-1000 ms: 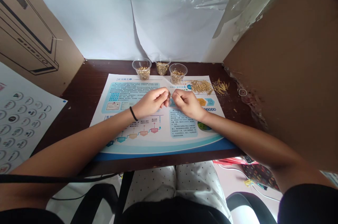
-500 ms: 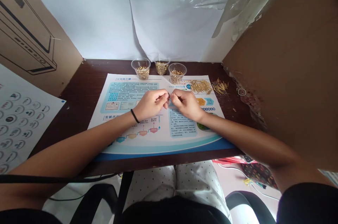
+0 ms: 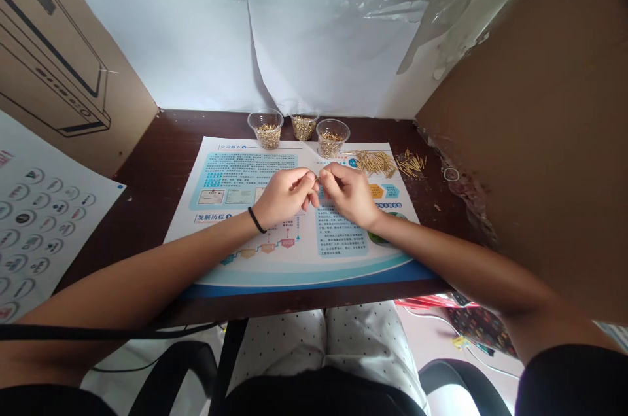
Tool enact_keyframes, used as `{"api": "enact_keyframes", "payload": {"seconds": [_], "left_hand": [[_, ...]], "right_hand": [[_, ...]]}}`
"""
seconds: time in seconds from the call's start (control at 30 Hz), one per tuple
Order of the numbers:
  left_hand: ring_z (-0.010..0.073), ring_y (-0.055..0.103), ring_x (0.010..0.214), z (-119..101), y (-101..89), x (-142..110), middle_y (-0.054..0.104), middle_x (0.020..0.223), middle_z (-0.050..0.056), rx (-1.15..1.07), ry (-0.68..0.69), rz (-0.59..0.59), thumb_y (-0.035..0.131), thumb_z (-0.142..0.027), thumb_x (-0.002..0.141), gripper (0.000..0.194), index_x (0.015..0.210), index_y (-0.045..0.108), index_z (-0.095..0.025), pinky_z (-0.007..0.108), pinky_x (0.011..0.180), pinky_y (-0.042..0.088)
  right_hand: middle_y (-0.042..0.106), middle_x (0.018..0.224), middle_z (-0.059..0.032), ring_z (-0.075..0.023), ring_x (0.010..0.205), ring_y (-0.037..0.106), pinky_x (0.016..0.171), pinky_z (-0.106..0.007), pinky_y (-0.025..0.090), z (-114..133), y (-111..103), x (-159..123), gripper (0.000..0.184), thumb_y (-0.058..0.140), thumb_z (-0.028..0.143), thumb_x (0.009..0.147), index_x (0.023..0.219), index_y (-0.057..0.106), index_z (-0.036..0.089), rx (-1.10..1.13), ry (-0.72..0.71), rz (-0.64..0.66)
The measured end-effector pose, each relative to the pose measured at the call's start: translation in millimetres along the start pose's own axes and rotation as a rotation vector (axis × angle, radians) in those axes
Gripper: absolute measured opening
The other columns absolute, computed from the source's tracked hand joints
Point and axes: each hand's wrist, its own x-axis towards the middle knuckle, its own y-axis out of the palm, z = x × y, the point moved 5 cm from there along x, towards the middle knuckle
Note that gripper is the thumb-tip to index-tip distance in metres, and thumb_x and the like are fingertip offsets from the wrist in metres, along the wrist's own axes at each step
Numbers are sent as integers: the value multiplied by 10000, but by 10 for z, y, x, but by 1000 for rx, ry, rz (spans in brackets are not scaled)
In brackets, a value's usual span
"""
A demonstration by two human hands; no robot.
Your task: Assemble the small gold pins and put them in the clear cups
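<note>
My left hand (image 3: 284, 197) and my right hand (image 3: 349, 195) meet above a printed company poster (image 3: 240, 184), their fingertips pinching a thin brass pin (image 3: 316, 178) between them. The pin is tiny and mostly hidden by my fingers. Behind the hands stand several clear plastic cups: one (image 3: 265, 129), one (image 3: 303, 126) and one (image 3: 332, 138), each holding brass pins. To the right of my right hand, loose brass pins lie in a row (image 3: 375, 163) and a small scattered heap (image 3: 411, 165).
The poster lies on a dark wooden desk (image 3: 196, 135) with a front edge above my knees. A cardboard panel (image 3: 540, 141) walls the right side, and a printed cardboard box (image 3: 59, 56) stands at left. A sheet of round icons (image 3: 34, 220) overlaps the desk's left. A small ring (image 3: 451, 174) lies far right.
My two hands have shifted slightly, with the fingertips parting a little around the brass pin. The camera view has moved slightly too. The cups and loose pins stay in place.
</note>
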Motion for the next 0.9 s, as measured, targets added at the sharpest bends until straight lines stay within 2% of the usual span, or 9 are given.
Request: {"api": "enact_keyframes", "payload": {"seconds": [0.33,0.47,0.67,0.9], "left_hand": [[63,488,414,-15,-37,-18,568,505,-25,103,42,-45,411,-216,936,335,619,501,-156,184,480,401],[67,462,437,-30,-55,-22,537,474,-33,160,66,-78,425,-198,922,354,578,492,-156,188,496,379],[76,417,442,-19,-64,-15,494,451,-37,170,59,-117,426,-203,910,359,557,479,-162,210,508,355],[80,419,457,-47,-62,-10,510,461,-22,263,80,-96,437,-176,871,366,505,457,-162,222,505,331]], "right_hand": [[529,576,21,-94,550,467,590,-251,378,-11,34,4,350,437,354,980,694,543,182,31,-34,29],[515,602,17,-90,564,458,586,-244,363,6,47,10,315,437,286,974,687,512,180,-5,-93,27],[475,613,13,-98,571,434,582,-247,357,9,75,4,318,403,301,978,683,457,193,-73,-117,36],[420,584,28,-90,536,386,548,-238,337,36,93,-21,326,390,285,980,665,368,207,-102,-186,70]]}}
